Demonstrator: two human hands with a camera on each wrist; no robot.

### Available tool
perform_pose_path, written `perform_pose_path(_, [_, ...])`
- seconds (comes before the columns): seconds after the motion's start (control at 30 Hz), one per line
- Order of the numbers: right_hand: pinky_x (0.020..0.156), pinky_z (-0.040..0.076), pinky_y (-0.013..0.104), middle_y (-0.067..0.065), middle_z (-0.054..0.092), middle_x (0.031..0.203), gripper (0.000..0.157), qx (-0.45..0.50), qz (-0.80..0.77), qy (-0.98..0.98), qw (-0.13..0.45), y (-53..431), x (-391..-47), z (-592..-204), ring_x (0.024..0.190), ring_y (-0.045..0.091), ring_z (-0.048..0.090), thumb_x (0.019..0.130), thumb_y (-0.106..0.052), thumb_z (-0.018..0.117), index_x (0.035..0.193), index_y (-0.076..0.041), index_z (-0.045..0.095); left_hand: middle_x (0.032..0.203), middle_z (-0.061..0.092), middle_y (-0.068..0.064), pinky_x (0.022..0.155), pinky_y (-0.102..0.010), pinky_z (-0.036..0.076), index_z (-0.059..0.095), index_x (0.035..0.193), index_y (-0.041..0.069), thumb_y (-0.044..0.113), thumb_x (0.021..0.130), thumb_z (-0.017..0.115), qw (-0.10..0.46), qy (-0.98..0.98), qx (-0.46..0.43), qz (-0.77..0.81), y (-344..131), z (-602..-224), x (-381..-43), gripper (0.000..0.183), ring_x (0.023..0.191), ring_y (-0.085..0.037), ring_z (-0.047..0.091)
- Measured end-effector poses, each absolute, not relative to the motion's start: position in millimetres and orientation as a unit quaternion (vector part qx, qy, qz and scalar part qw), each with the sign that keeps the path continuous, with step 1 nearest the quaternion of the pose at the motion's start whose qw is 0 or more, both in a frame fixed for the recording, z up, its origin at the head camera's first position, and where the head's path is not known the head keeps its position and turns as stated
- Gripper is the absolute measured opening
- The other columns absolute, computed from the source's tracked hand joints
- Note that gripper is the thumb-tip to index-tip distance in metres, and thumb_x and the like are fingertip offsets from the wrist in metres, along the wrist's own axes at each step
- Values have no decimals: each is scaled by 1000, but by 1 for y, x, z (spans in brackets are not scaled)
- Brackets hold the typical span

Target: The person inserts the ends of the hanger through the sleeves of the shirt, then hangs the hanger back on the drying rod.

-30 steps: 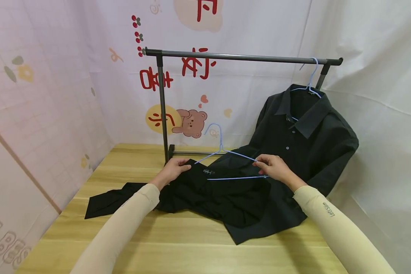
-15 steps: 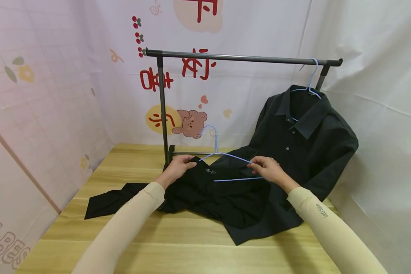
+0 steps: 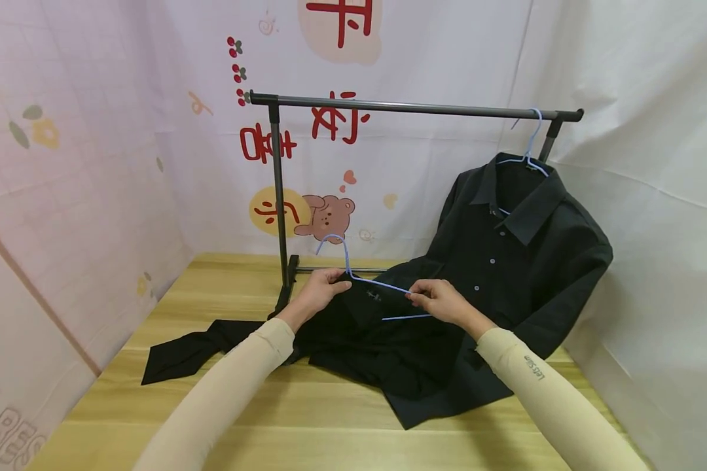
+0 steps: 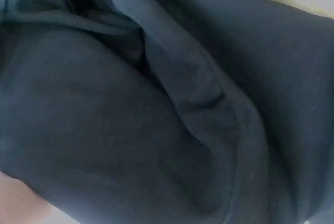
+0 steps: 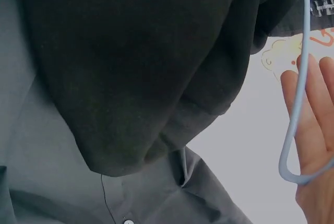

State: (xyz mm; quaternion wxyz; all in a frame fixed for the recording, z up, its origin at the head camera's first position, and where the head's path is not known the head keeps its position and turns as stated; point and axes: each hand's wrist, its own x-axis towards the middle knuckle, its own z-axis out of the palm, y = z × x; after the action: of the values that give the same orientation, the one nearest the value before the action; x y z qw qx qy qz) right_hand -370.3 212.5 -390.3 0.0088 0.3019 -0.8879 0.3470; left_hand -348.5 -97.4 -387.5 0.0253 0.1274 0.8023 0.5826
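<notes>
A light blue wire hanger (image 3: 383, 283) slants over a crumpled black garment (image 3: 353, 340) on the table. Its hook rises up and to the left, and its left arm is hidden behind the left hand and cloth. The right hand (image 3: 442, 299) pinches the hanger near its right end; in the right wrist view the hanger's bent corner (image 5: 292, 174) crosses that hand's palm side. The left hand (image 3: 321, 294) pinches the garment's neck edge between thumb and fingers, beside the base of the hook. Dark folds (image 4: 104, 119) fill the left wrist view, with a sliver of hand at lower left.
A dark metal clothes rack (image 3: 389, 106) stands at the back. From its right end hangs a black button shirt (image 3: 518, 248) on another blue hanger (image 3: 530, 140); its lower part spreads on the wooden table (image 3: 306, 425). One black sleeve (image 3: 179, 356) lies to the left.
The right hand has moved left with the hanger, whose left arm has slid behind the left hand and into the garment's neck. The left hand has shifted slightly right with the cloth.
</notes>
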Motion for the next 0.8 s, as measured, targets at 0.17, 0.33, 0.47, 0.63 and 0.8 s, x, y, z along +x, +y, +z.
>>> perform_pose_path(0.17, [75, 53, 40, 6, 69, 100, 18, 284, 327, -901, -16, 209, -370, -395, 85, 23, 64, 100, -17, 60, 113, -8, 69, 141, 54, -17, 108, -48, 38, 55, 139, 0, 12, 99, 61, 19, 813, 115, 571, -100, -394, -348, 42, 133, -33, 47])
perform_pose_path(0.33, [103, 41, 52, 16, 53, 143, 48, 288, 296, -910, -40, 194, -369, -393, 130, 33, 50, 101, -20, 56, 145, -3, 48, 143, 52, -18, 108, -48, 38, 54, 140, -1, 12, 99, 61, 17, 818, 112, 565, -102, -397, -346, 43, 134, -33, 46])
perform_pose_path(0.47, [105, 39, 52, 16, 49, 146, 65, 292, 274, -915, -44, 170, -368, -388, 131, 34, 49, 100, -37, 59, 152, -6, 38, 142, 53, -15, 108, -47, 38, 55, 140, 1, 15, 98, 64, 16, 820, 116, 561, -100, -394, -347, 44, 134, -31, 46])
perform_pose_path(0.63, [103, 42, 49, 12, 53, 144, 83, 273, 250, -928, -45, 143, -374, -386, 127, 30, 53, 92, -59, 61, 155, -13, 35, 120, 68, -12, 100, -44, 46, 66, 128, 3, 16, 98, 64, 11, 820, 129, 558, -98, -387, -350, 33, 112, -27, 62])
perform_pose_path(0.8, [92, 48, 44, 3, 67, 120, 73, 239, 243, -940, -21, 128, -380, -380, 107, 24, 62, 86, -61, 68, 145, -21, 53, 110, 71, -8, 94, -41, 49, 69, 123, 5, 16, 98, 64, 16, 816, 130, 563, -99, -383, -353, 27, 98, -21, 66])
